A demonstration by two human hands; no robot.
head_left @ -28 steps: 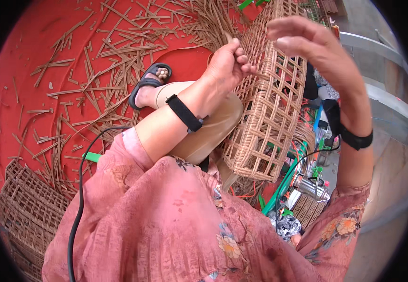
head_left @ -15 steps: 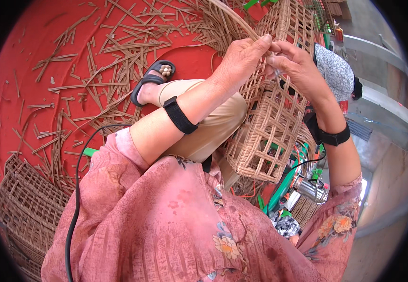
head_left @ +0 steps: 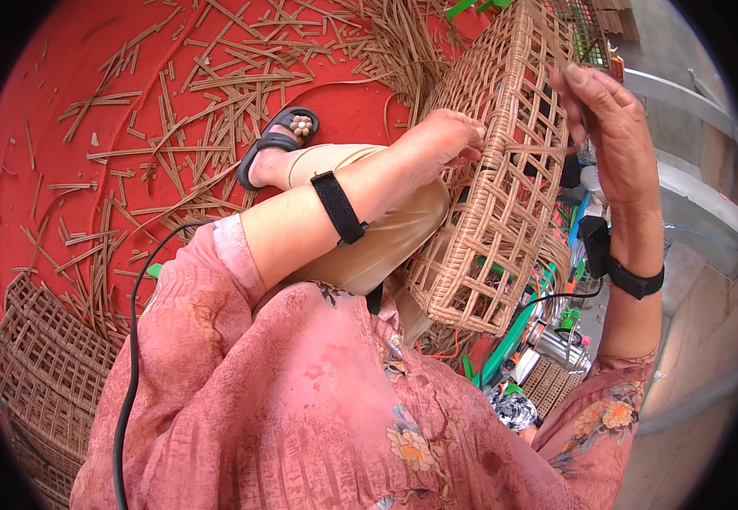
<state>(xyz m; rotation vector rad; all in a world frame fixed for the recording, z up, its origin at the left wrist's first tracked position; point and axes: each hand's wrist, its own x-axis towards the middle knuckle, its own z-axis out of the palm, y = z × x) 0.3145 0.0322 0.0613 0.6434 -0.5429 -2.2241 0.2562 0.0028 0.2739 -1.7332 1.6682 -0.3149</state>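
Note:
An openwork basket (head_left: 492,204), woven from brown strips, stands on its edge across my lap and to the right of my bent knee. My right hand (head_left: 611,119) is raised at the basket's right side, its thumb and fingers pinched on a flat brown weaving strip (head_left: 547,34) that runs upward from them. On the opposite side, my left hand (head_left: 445,144) is closed beside the basket wall. Its curled fingertips face the weave, and whatever they may hold is hidden.
Cut strips (head_left: 224,93) litter the red floor cover (head_left: 63,51), with a longer bundle (head_left: 407,42) beyond the basket. Another woven piece (head_left: 46,365) lies at lower left. A metal flask (head_left: 560,344) stands near green tubing (head_left: 509,344). A black cable (head_left: 135,365) crosses my left sleeve.
My hands, together over the basket before, have parted: the left came down and left, the right moved right. The strip that slanted to the upper left now rises from my right hand.

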